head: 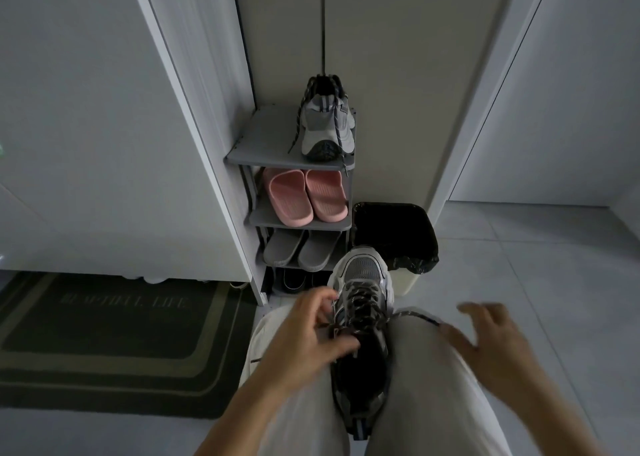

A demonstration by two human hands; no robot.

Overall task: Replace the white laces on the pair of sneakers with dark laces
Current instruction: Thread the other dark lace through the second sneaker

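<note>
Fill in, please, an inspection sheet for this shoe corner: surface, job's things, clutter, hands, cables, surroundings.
Surface: grey tiled floor; no table, the work is on the lap.
Job's things: one sneaker between the person's legs, dark laces threaded; second sneaker on top of the shoe rack, hanging laces loose. White laces: nothing seen.
Clutter: pink slippers, grey slippers, dark shoes on lower shelves.
Hands: left hand, fingers curled on the dark laces; right hand open, blurred, apart from the sneaker.
Cables: nothing seen.
Surroundings: bin with black bag, door mat, pale cupboard doors.
</note>
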